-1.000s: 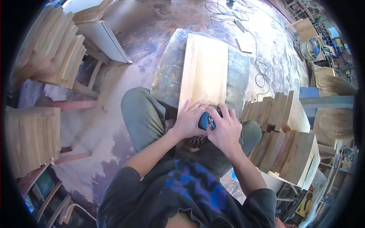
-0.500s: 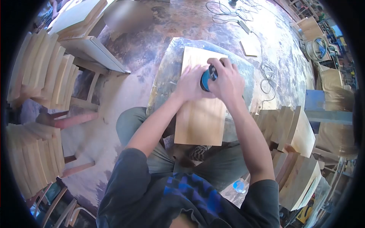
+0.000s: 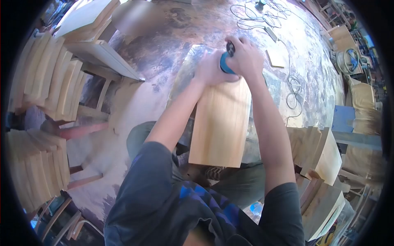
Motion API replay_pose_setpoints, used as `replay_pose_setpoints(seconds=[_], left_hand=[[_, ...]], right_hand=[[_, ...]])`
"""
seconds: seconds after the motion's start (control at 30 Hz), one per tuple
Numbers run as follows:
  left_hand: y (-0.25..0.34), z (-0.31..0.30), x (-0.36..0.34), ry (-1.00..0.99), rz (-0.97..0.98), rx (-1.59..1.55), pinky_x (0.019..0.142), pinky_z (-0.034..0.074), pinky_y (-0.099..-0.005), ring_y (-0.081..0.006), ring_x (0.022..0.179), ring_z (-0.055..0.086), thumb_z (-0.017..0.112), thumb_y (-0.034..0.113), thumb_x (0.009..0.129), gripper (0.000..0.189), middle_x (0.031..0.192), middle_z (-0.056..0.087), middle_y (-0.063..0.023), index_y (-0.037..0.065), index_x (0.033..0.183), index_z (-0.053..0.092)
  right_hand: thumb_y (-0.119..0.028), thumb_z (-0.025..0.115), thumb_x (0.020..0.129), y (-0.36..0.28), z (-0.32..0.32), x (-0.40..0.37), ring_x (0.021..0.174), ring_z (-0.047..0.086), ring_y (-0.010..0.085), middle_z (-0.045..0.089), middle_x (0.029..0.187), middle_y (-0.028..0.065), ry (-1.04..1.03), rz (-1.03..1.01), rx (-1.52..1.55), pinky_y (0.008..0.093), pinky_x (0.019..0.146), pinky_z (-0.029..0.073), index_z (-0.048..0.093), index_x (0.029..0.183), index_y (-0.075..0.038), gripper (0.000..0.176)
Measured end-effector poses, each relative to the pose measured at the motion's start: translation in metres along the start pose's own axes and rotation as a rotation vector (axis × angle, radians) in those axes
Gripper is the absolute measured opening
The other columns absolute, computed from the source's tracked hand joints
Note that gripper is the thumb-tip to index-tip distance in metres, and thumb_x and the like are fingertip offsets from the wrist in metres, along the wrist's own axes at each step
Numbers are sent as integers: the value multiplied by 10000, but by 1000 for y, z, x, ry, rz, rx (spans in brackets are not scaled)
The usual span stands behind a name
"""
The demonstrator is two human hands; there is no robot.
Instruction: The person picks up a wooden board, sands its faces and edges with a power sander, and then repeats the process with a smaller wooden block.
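A pale wooden board [image 3: 221, 127] lies lengthwise in front of my crossed legs, on a worn sheet on the floor. Near the board's far end is a round blue and black tool [image 3: 225, 61]. My right hand [image 3: 248, 57] wraps over the tool's dark top from the right. Against the tool's left side is my left hand [image 3: 211, 67], its fingers pressed round it. The tool's underside is hidden by my hands.
Stacked wooden pieces stand at the left [image 3: 49, 78] and at the right [image 3: 314, 151]. A small flat wooden piece [image 3: 275, 58] lies on the floor beyond the board. Cables [image 3: 293, 88] loop across the floor at the right.
Both hands and the blue tool have moved away from my body, towards the board's far end. The view has shifted a little.
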State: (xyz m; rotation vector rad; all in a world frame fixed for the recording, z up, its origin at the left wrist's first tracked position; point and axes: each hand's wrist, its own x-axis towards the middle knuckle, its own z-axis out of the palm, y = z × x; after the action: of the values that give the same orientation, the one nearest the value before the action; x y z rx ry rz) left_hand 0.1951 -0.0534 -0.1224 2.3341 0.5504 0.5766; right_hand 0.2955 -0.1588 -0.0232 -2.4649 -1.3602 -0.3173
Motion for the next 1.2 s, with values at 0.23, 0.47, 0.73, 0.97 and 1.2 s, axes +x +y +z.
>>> replay_pose_setpoints(seconds=[0.23,0.47,0.73,0.97,1.2], left_hand=[[46,-53,-181,-153,57,-127,1277,375,-559,-453,1405,582,967,612,682,1034,1424,660,-205,63,1475,596],[28,-86,-355,-313,-76,113,1376,196,-617,-370,1685,310,948,577,759,1212,1784,403,-188,51,1709,411],[5,-65,-347,-184,85,94,1368,164,-658,-345,1662,374,927,623,736,1163,1730,510,-139,25,1647,521],[2,-51,-333,-108,90,52,1375,198,-606,-301,1608,472,904,621,771,1060,1638,620,-131,16,1586,597],[6,-52,-331,-87,57,28,1371,194,-615,-320,1610,469,893,621,781,1038,1655,606,-129,49,1596,601]], right_hand=[[-185,783,832,-72,-78,-168,1067,728,358,723,1260,51,-95,-25,61,504,777,637,747,1258,-310,445],[-125,858,740,-115,-142,-290,1133,693,336,681,1299,42,-277,-101,110,482,842,623,751,1273,-280,565],[-114,857,727,-103,-140,-299,1100,692,339,687,1265,52,-181,-30,15,489,817,630,745,1283,-281,592],[-130,854,747,-112,-137,-287,1127,701,343,694,1277,62,-202,-75,36,496,846,629,753,1260,-281,544],[-133,844,755,-114,-135,-280,1136,703,323,702,1278,51,-239,-144,31,478,817,647,757,1252,-285,527]])
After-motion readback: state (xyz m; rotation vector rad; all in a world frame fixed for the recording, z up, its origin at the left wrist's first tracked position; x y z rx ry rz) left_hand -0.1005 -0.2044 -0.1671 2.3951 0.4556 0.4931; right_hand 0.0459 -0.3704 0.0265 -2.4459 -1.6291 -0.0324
